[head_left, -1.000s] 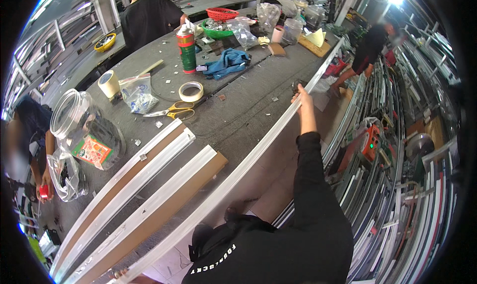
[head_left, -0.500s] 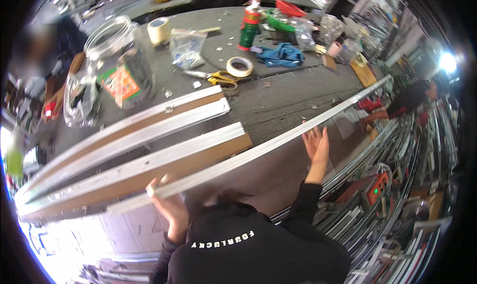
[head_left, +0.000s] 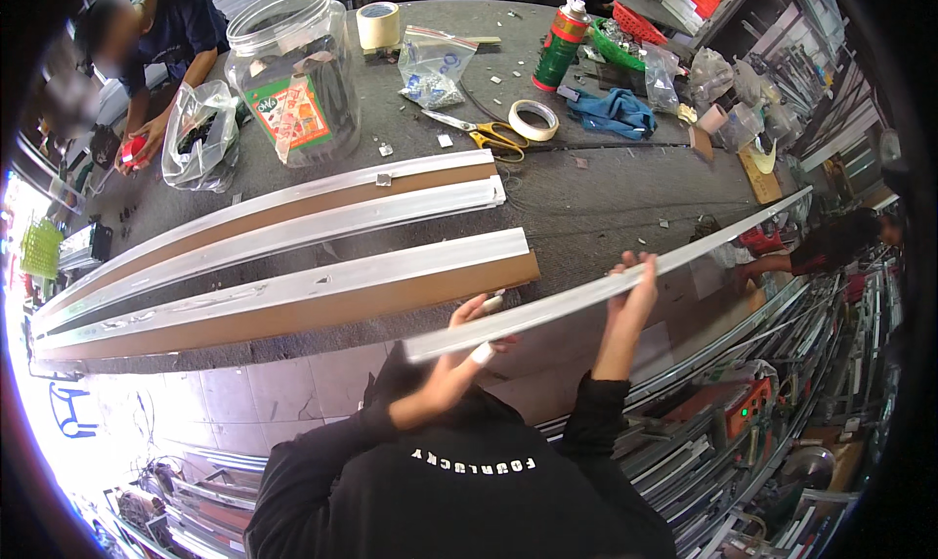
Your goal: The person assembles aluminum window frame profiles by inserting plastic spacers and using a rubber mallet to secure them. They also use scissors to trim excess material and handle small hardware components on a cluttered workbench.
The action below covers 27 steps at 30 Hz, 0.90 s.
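Observation:
I hold a long, pale profile strip (head_left: 557, 311) slantwise in front of the table, its far end up toward the right. My left hand (head_left: 451, 371) is closed round it near its lower left end, with white wrapping on some fingertips. Farther along, my right hand (head_left: 635, 290) grips the same strip, fingers bent over its edge. On the table left of my hands lies a white profile on a brown strip (head_left: 391, 278). Behind it are another white profile (head_left: 342, 218) and a white-and-brown piece (head_left: 293, 197).
Scissors (head_left: 489, 135), a tape roll (head_left: 533, 120), a blue cloth (head_left: 616, 114), a spray can (head_left: 562, 46) and a clear jar (head_left: 332, 90) stand or lie on the table. A co-worker (head_left: 176, 31) handles something red at the far left. Metal profiles (head_left: 674, 461) crowd the right.
My left hand has slid rightward and up, and the strip's near end has come with it. My right hand's open fingers have closed on the strip. The view has shifted.

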Available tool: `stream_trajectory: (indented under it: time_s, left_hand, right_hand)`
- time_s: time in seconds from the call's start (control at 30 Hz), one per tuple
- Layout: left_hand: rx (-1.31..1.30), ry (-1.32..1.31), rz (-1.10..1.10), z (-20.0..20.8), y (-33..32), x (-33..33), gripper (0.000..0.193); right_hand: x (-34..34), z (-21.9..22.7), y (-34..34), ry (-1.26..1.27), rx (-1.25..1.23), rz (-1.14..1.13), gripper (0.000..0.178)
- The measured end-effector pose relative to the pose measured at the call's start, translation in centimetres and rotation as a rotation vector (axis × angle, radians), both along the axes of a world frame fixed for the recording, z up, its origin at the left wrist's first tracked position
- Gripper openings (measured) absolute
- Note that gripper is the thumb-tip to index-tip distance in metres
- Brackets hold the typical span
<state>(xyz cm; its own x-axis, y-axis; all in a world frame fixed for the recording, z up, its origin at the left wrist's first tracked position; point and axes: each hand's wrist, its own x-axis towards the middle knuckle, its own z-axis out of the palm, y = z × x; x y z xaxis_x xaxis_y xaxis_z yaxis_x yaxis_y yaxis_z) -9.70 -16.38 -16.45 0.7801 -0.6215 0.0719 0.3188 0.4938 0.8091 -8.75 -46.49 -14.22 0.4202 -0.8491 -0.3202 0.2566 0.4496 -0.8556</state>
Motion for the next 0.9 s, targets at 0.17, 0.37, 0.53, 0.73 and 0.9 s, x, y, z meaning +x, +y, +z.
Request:
stream_trajectory:
  time_s: [0.17,0.37,0.53,0.73,0.9]
  left_hand:
    - [0.138,-0.036,-0.053,2.4,5.0,3.1,0.093]
    - [0.545,-0.693,-0.036,5.6,1.9,8.4,0.050]
    - [0.594,-0.707,0.033,6.6,-3.8,9.3,0.051]
    - [0.816,-0.812,-0.030,5.2,-10.2,9.2,0.052]
    - [0.820,-0.824,0.114,3.3,-14.1,8.4,0.051]
  right_hand:
    - [1.1,-0.9,-7.3,-0.084,-0.084,-0.046,0.045]
    - [2.8,-2.0,-11.2,0.013,0.004,-0.100,0.039]
    - [3.0,-2.1,-14.6,0.120,-0.044,-0.044,0.037]
    - [1.3,-3.3,-21.7,0.091,0.033,0.252,0.045]
    - [0.0,-2.8,-26.9,0.408,-0.200,0.447,0.069]
